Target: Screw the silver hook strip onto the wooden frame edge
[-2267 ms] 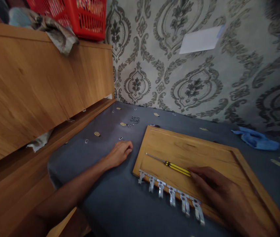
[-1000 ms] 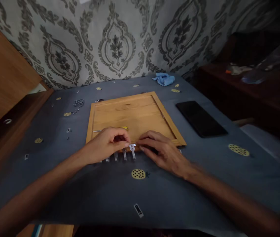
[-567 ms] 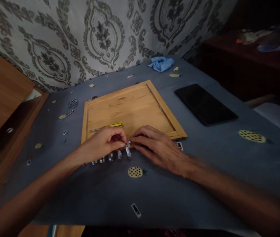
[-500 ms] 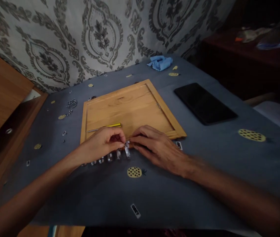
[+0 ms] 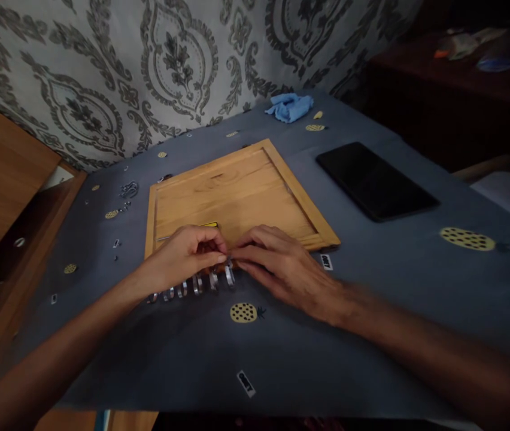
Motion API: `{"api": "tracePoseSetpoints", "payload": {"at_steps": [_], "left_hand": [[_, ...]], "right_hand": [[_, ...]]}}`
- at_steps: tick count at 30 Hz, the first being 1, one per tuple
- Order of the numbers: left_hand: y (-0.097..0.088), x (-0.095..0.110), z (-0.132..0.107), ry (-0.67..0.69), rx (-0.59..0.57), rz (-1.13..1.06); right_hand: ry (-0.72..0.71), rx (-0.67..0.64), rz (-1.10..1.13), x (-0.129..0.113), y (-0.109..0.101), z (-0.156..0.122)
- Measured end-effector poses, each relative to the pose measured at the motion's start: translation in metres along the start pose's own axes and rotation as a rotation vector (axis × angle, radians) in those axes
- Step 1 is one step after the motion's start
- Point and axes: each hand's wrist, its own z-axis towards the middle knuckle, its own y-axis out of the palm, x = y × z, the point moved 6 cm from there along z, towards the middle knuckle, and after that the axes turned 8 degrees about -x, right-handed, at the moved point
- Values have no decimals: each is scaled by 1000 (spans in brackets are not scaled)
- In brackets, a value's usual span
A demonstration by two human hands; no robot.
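Observation:
A framed wooden panel [image 5: 237,185] lies on the cloth, with several curved silver metal hooks [image 5: 230,276] lined up along its near edge. My left hand [image 5: 187,254] is closed in a pinch at the top of the rightmost hook; whatever small part sits between thumb and forefinger is hidden. From the other side, my right hand [image 5: 282,263] brings its bent fingers and thumb to the same spot, fingertips nearly meeting the left ones. What the right fingers grip there cannot be made out. Behind my left hand, a screwdriver with a yellow handle [image 5: 211,224] rests on the panel, partly covered.
To the right lies a black tablet-like slab [image 5: 374,182]. A crumpled blue cloth [image 5: 290,108] is at the back. Loose metal hooks [image 5: 129,190] and small screws [image 5: 124,206] sit left of the panel. Wooden furniture [image 5: 8,179] borders the left side.
The view has shifted slightly. Both hands stay at the rightmost hook, with their fingertips a little closer together; the left hand covers more of the screwdriver.

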Motion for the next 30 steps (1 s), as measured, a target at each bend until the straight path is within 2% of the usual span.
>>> {"api": "tracePoseSetpoints", "payload": {"at_steps": [8,14,17,22,30], "left_hand": [[-2,16,-5,86,60,-39],[-4,21,-14,118,177,102],[-4,21,-18,112,210,112],[-1,21,-21,110,194,76],[-4,23,-20,70,204,182]], "right_hand": [[67,81,182,-1,-1,7],[130,110,318,1,-3,9],[100,127,289,-1,-4,10],[29,134,181,-4,-3,8],[6,15,66,-4,-4,9]]}}
